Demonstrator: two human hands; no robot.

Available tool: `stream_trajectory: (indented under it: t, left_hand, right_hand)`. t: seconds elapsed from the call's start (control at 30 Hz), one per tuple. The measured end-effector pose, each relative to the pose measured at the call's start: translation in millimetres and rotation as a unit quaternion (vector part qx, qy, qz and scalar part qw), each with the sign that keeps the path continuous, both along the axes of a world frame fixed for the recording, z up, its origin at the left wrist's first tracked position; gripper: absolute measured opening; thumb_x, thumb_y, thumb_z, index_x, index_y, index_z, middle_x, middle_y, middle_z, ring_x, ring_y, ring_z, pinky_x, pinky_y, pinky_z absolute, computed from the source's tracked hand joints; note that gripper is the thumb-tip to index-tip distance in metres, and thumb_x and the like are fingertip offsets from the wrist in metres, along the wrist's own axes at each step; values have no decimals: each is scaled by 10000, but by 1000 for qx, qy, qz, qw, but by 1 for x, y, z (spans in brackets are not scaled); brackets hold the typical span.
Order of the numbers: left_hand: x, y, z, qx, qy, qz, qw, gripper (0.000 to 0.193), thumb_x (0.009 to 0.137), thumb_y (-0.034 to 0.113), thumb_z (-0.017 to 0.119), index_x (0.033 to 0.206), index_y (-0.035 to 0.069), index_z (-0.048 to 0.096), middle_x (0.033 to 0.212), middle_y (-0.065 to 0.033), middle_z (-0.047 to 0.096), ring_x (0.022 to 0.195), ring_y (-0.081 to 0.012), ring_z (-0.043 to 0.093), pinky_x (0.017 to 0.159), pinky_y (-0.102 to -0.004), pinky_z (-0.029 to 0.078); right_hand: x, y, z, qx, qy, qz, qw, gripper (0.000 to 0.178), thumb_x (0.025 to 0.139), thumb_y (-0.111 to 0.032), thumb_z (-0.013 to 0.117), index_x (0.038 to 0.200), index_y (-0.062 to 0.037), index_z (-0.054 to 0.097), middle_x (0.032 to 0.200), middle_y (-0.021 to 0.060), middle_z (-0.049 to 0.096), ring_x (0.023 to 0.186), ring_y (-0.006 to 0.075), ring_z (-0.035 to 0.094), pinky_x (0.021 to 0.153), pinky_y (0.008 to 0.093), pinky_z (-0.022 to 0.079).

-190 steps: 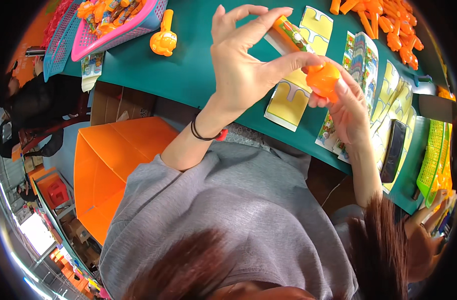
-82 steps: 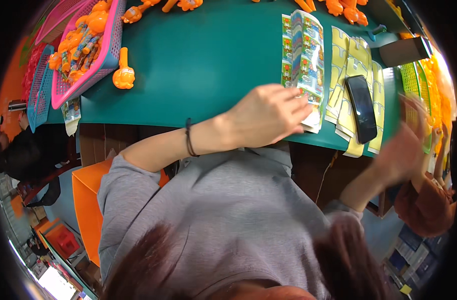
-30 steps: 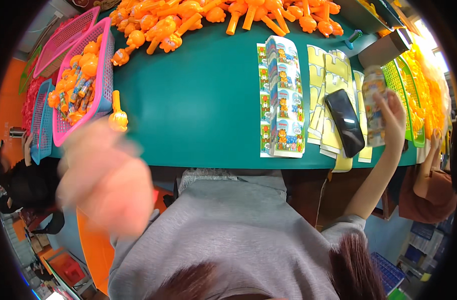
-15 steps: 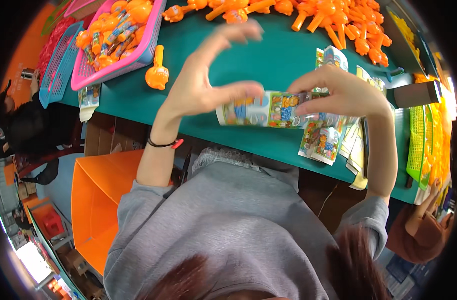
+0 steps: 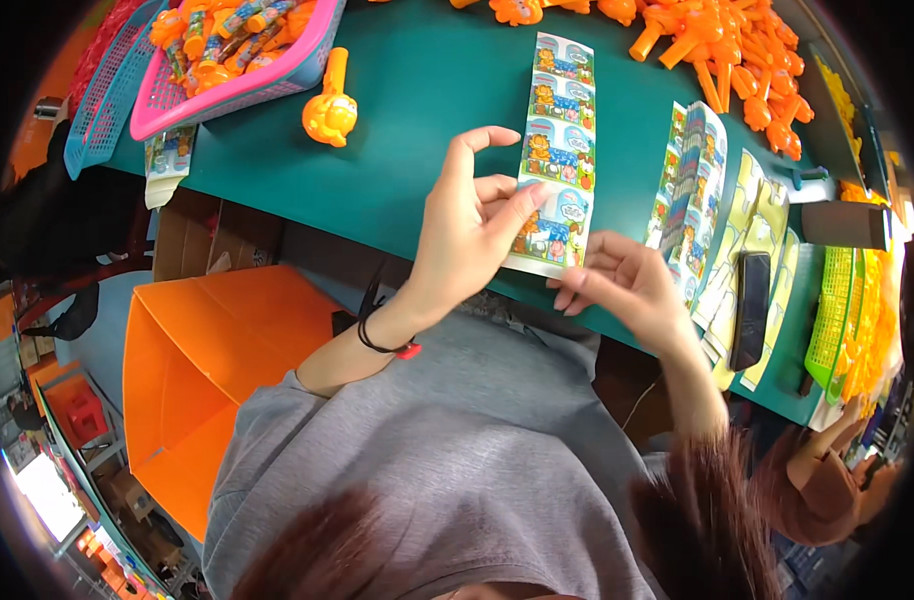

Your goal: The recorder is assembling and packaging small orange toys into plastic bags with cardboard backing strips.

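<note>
A strip of printed cartoon stickers (image 5: 560, 110) lies lengthwise away from me, its near end lifted at the table's front edge. My left hand (image 5: 472, 215) grips its left side, thumb on top and the index finger curled above. At the near right corner, my right hand (image 5: 622, 290) pinches the strip between thumb and fingers. To the right lies a folded stack of similar sticker strips (image 5: 692, 190). An orange cartoon-headed plastic piece with a handle (image 5: 330, 115) sits by itself to the left.
A pink-rimmed basket (image 5: 267, 95) holds orange pieces with printed labels. More orange pieces (image 5: 712, 50) are heaped at the far right. Yellowish backing sheets (image 5: 742, 240) and a black phone (image 5: 751, 310) lie at right. An orange bin (image 5: 202, 350) stands below the table's left side.
The strip has turned from lying crosswise to pointing away from me. My left hand has come down onto it, and my right hand has moved to its near corner, away from the stack.
</note>
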State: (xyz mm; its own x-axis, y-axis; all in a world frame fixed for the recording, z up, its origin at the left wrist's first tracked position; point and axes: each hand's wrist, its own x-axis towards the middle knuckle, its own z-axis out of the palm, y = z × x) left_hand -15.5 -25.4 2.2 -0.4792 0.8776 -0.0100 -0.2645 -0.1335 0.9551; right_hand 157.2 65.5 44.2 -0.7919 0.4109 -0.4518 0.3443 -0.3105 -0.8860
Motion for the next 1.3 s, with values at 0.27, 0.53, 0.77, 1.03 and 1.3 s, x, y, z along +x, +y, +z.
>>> stream_trajectory:
  t: [0.27,0.53,0.77,1.03,1.3]
  left_hand:
    - [-4,-11,8,134,576,19,806,423,869,154,735,1225,-17,582,1275,-164,577,936,-122,613,723,-239,518]
    - [10,-26,8,-24,37,-158,986,142,939,62,604,943,-45,698,798,-86,710,647,-79,646,599,-199,516]
    - [14,-25,5,-31,95,-140,985,122,925,24,601,976,-35,695,826,-82,715,670,-86,659,606,-200,522]
    - [15,-18,3,15,225,-89,970,117,908,-20,607,1004,-38,673,849,-100,708,710,-125,681,625,-236,547]
    - [14,-20,6,-31,220,-125,967,136,940,5,583,1028,-49,671,840,-86,707,712,-115,665,653,-234,540]
  right_hand:
    - [25,-22,-19,37,84,-144,985,133,960,-74,592,1038,33,600,872,92,674,690,111,623,590,231,504]
    - [26,-15,-15,73,99,-192,974,257,937,-72,616,1164,44,581,887,88,671,731,125,624,645,247,490]
    - [4,-9,-10,625,124,-28,770,359,748,32,755,1099,5,687,1003,116,705,956,269,659,904,396,498]
    - [2,-10,-16,522,113,-62,843,206,813,32,706,1015,-1,730,999,118,718,932,207,697,765,276,564]
    - [1,-2,-9,616,89,-22,782,216,791,11,718,1007,0,711,993,115,716,916,231,694,803,312,541]
